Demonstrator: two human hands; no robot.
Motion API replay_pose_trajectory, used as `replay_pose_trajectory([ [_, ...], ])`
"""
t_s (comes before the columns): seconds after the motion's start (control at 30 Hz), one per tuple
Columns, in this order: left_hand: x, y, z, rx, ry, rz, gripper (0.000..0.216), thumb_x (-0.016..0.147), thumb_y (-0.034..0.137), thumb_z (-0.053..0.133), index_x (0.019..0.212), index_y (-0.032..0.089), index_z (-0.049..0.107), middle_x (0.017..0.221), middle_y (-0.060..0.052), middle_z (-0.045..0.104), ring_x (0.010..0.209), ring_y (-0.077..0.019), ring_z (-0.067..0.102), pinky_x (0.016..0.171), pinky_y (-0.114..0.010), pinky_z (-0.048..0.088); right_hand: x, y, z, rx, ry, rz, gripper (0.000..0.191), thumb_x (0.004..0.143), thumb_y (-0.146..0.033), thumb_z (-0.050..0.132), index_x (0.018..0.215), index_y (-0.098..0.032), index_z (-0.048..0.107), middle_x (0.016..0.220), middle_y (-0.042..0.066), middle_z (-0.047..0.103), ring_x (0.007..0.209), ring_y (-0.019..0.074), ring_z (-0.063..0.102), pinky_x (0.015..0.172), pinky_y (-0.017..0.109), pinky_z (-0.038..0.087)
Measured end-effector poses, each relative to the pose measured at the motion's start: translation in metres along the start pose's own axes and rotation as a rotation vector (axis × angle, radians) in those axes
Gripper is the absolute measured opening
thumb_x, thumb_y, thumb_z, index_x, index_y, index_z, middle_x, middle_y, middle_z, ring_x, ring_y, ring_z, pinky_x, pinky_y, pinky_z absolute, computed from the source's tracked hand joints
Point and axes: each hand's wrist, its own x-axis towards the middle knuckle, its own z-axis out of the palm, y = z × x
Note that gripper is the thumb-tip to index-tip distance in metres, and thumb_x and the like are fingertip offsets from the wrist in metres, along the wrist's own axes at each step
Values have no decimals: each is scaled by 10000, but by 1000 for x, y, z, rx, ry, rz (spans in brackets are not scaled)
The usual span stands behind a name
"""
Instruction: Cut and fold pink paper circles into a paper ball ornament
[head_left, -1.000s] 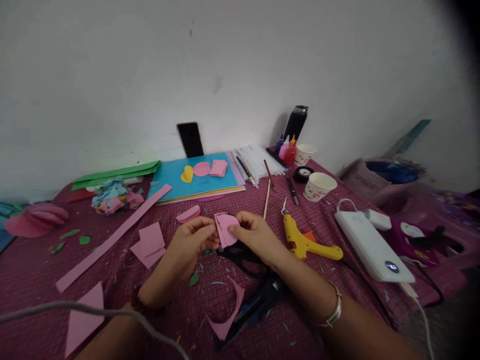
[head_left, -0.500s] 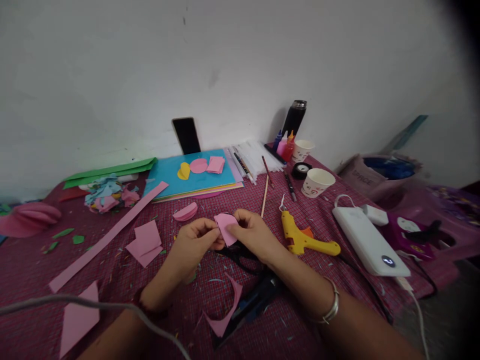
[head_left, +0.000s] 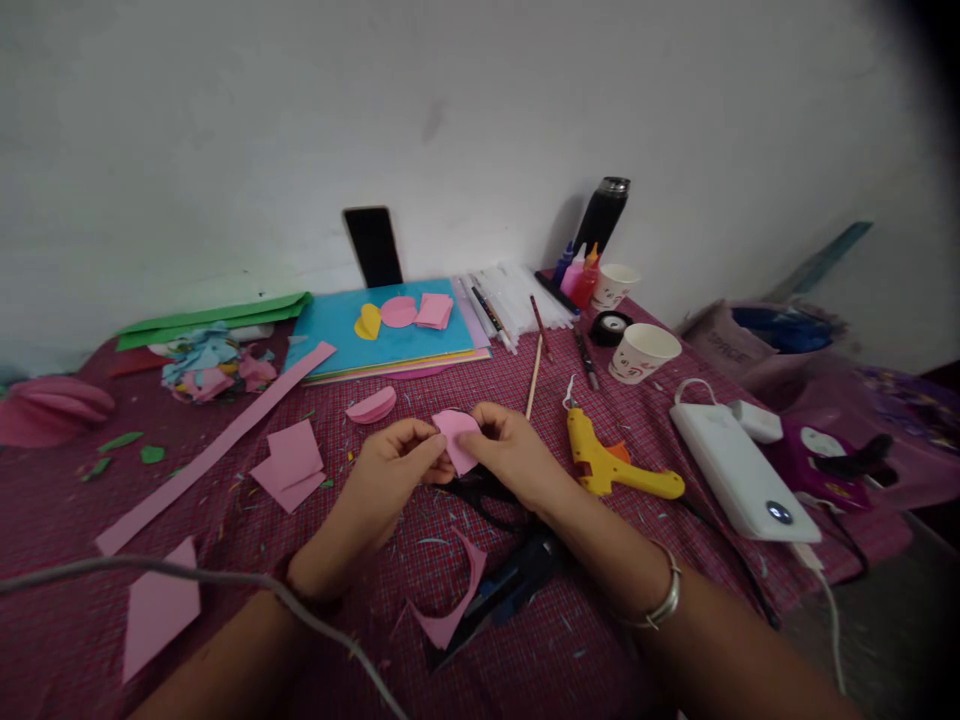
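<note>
A small pink paper piece [head_left: 456, 440] with a rounded edge is held between both hands over the table. My left hand [head_left: 394, 465] pinches its left side between thumb and fingers. My right hand [head_left: 514, 450] grips its right side, thumb pressed flat on the face. Black-handled scissors [head_left: 487, 503] lie below the hands, partly covered by my right wrist. A folded pink paper circle [head_left: 372, 405] rests just beyond my left hand. Nearer me, a curved pink offcut [head_left: 457, 615] lies partly over a dark blue and black tool [head_left: 517, 585].
A yellow glue gun [head_left: 611, 465] and white power bank [head_left: 742, 470] lie on the right. Paper cups [head_left: 643, 355] and paint bottles [head_left: 585, 280] stand behind. Pink squares [head_left: 294, 460], a pink strip [head_left: 217, 450] and scraps lie left. A grey cable [head_left: 225, 575] crosses the near left.
The camera view has shifted slightly, so the table items sit a little higher. Both hands keep hold of the pink paper piece, which is turned slightly, showing more of its face.
</note>
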Motion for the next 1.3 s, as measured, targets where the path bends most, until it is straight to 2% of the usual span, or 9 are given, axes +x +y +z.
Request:
replay_pose_trajectory([
  [0.17, -2, -8, 4, -14, -27, -29, 147, 717, 264, 682, 689, 141, 608, 655, 13, 601, 550, -88, 584, 570, -222, 521, 0, -1, -2, 42, 8, 16, 213, 678, -276, 599, 593, -203, 418, 589, -66, 392, 545, 94, 349, 512, 229, 286],
  [0.27, 1, -1, -3, 14, -56, -52, 160, 724, 290, 654, 683, 151, 587, 630, 9, 592, 534, -99, 573, 539, -234, 513, 0, -5, -4, 135, 2, 69, 233, 668, -303, 632, 601, -200, 434, 574, -70, 407, 530, 91, 355, 505, 228, 280],
  [0.4, 24, 35, -35, 298, -157, -49, 63, 662, 212, 640, 659, 170, 593, 575, 14, 580, 468, -103, 528, 479, -228, 445, 3, -8, -11, 264, 82, 125, 225, 635, -295, 665, 621, -193, 464, 590, -65, 454, 543, 91, 396, 525, 224, 305],
  [0.57, 65, 74, -82, 661, -134, 52, 59, 651, 203, 644, 628, 172, 688, 657, -36, 647, 557, -119, 518, 529, -231, 400, 8, -7, -18, 300, 107, 149, 229, 625, -294, 682, 614, -197, 474, 595, -54, 489, 558, 103, 428, 541, 236, 326],
  [0.67, 79, 73, -99, 733, -137, 13, 91, 663, 246, 654, 639, 180, 712, 694, -51, 676, 570, -128, 516, 522, -236, 379, 8, -7, -19, 315, 109, 138, 220, 626, -280, 687, 612, -191, 486, 595, -55, 503, 566, 102, 435, 555, 237, 330],
  [0.87, 87, 52, -120, 666, -125, -26, 95, 648, 247, 687, 706, 188, 734, 706, -36, 674, 564, -112, 508, 520, -227, 358, 9, -9, -20, 351, 107, 127, 231, 635, -270, 704, 611, -183, 491, 597, -65, 488, 565, 89, 418, 559, 231, 314],
  [0.97, 86, 52, -117, 618, -129, -28, 119, 634, 219, 699, 746, 193, 732, 714, -29, 668, 560, -105, 507, 525, -226, 363, 10, -7, -20, 337, 113, 119, 224, 637, -273, 700, 613, -184, 496, 606, -63, 488, 564, 88, 415, 561, 235, 312],
  [1.17, 86, 64, -76, 605, -166, 9, 88, 645, 239, 689, 728, 210, 698, 599, -16, 602, 507, -123, 484, 491, -249, 348, 10, -5, -21, 315, 125, 104, 197, 653, -277, 670, 622, -190, 496, 618, -57, 492, 571, 94, 426, 569, 241, 330],
  [1.3, 91, 64, -75, 839, -115, 101, 118, 692, 317, 649, 682, 199, 652, 616, -25, 609, 538, -139, 508, 518, -265, 360, 10, -6, -21, 313, 134, 116, 195, 642, -280, 666, 631, -193, 492, 621, -55, 492, 567, 94, 430, 562, 242, 329],
])
